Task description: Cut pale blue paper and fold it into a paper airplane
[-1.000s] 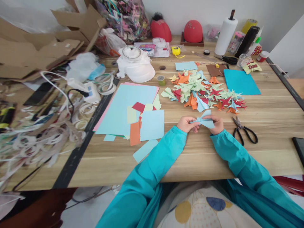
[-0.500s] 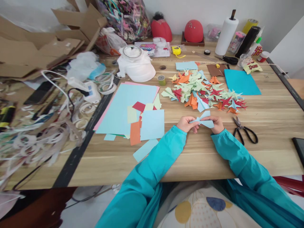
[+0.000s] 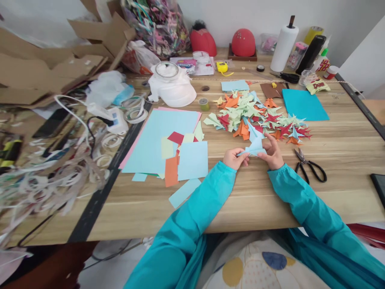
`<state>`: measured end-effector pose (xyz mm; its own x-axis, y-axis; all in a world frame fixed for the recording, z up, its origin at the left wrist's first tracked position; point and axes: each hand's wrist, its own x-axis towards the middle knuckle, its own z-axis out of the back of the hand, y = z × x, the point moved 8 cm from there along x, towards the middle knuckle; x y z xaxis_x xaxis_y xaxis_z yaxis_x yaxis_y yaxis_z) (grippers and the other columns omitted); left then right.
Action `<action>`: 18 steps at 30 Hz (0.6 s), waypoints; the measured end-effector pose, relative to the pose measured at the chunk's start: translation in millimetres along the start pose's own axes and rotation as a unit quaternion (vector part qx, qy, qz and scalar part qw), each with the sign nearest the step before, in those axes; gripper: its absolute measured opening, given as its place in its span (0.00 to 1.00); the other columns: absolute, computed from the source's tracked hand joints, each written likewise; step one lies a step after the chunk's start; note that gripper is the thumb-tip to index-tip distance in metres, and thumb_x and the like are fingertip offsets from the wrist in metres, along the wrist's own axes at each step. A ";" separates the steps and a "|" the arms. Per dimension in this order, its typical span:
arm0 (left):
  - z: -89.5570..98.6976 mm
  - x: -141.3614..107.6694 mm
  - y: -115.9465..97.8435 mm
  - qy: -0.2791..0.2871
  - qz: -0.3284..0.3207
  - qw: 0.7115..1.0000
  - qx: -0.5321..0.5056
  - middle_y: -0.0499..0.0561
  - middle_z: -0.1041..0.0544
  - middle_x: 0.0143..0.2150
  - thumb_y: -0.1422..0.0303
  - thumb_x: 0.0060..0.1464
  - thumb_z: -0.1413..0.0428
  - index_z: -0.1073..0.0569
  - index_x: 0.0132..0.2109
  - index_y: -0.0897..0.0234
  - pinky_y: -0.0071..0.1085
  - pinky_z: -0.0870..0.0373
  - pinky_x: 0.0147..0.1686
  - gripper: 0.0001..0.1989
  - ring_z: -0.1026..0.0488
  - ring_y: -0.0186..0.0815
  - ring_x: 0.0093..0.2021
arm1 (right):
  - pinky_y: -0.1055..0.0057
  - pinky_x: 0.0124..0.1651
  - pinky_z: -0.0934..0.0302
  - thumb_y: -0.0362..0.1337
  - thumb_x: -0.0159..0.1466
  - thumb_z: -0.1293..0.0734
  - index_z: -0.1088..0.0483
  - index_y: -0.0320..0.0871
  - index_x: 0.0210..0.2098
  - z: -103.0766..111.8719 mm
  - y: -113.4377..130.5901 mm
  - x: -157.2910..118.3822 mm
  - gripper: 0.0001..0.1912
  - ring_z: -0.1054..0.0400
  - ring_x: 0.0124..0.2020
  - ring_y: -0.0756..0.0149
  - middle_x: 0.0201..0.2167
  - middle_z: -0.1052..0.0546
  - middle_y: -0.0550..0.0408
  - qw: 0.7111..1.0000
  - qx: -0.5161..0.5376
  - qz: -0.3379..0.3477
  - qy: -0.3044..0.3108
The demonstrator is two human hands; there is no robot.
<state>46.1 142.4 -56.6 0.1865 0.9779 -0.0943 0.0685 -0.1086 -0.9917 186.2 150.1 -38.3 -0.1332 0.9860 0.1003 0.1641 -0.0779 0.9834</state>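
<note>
Between my hands is a light blue folded paper piece (image 3: 255, 147), part of it standing up and part spread sideways. My left hand (image 3: 235, 158) pinches its left end between thumb and fingers. My right hand (image 3: 273, 153) has its thumb against the right end, with the index finger raised and bent above the paper. Just beyond lies a heap of folded paper cranes or planes (image 3: 249, 108) in pale green, orange, red and blue. To the left, a light blue paper square (image 3: 193, 160) rests by an orange paper strip (image 3: 171, 171).
Black-handled pliers (image 3: 309, 165) lie right of my right hand. Large coloured sheets (image 3: 150, 140) are stacked at left, a turquoise square (image 3: 305, 105) at back right. Tangled ribbons (image 3: 57, 172), a power strip (image 3: 116, 120) and a cardboard box (image 3: 51, 72) crowd the far left.
The blue paper has turned and one part now stands upright toward the heap. My right index finger has lifted and spread from the thumb. My left hand keeps its pinch.
</note>
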 end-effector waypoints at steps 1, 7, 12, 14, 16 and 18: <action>0.0 -0.7 -0.2 -0.001 -0.002 1.000 0.015 0.47 0.29 0.15 0.57 0.41 0.41 0.30 0.23 0.69 0.24 0.36 0.17 0.16 0.33 0.28 0.15 | 0.69 0.31 0.35 0.43 0.40 0.25 0.49 0.48 0.57 -1.9 -1.0 -0.4 0.49 0.29 0.29 0.64 0.32 0.24 0.55 1.000 -0.010 0.000 0.000; -2.5 -5.6 -6.5 -0.002 -0.035 0.998 0.060 0.47 0.29 0.16 0.59 0.45 0.43 0.30 0.23 0.67 0.24 0.35 0.20 0.14 0.32 0.28 0.16 | 0.70 0.31 0.34 0.41 0.39 0.24 0.45 0.45 0.54 -5.7 -4.3 -3.2 0.45 0.29 0.27 0.65 0.30 0.24 0.54 1.000 -0.024 -0.004 -0.014; -5.2 -7.5 -9.4 0.008 -0.050 0.995 0.084 0.47 0.29 0.16 0.59 0.45 0.43 0.29 0.23 0.67 0.25 0.35 0.22 0.14 0.32 0.29 0.17 | 0.69 0.31 0.33 0.40 0.39 0.24 0.42 0.45 0.50 -3.5 -4.9 -4.6 0.42 0.29 0.26 0.66 0.29 0.24 0.55 0.999 -0.016 -0.019 -0.032; -5.9 -7.6 -9.5 0.013 -0.052 0.995 0.087 0.47 0.28 0.16 0.59 0.46 0.44 0.29 0.23 0.67 0.25 0.35 0.23 0.14 0.31 0.29 0.18 | 0.69 0.30 0.34 0.39 0.38 0.24 0.41 0.43 0.49 -2.4 -5.2 -5.1 0.40 0.30 0.25 0.67 0.27 0.24 0.56 0.999 -0.016 -0.024 -0.045; -6.1 -7.6 -9.8 0.016 -0.054 0.995 0.088 0.47 0.28 0.17 0.59 0.46 0.44 0.29 0.23 0.67 0.25 0.35 0.23 0.14 0.31 0.29 0.18 | 0.70 0.29 0.34 0.39 0.38 0.24 0.39 0.42 0.47 -1.8 -5.4 -5.4 0.39 0.30 0.24 0.68 0.26 0.24 0.57 0.998 -0.018 -0.027 -0.054; -6.5 -7.8 -11.0 0.021 -0.058 0.994 0.090 0.47 0.28 0.17 0.59 0.46 0.44 0.29 0.23 0.66 0.26 0.34 0.23 0.14 0.31 0.29 0.18 | 0.71 0.28 0.35 0.40 0.37 0.24 0.38 0.41 0.45 -1.8 -5.2 -5.4 0.37 0.31 0.24 0.68 0.26 0.24 0.57 0.998 -0.022 -0.028 -0.057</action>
<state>50.3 134.9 -44.4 0.2286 0.9733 0.0222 -0.0832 0.0423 -0.9956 184.2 144.9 -43.7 -0.0293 0.9991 0.0301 0.1167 -0.0265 0.9928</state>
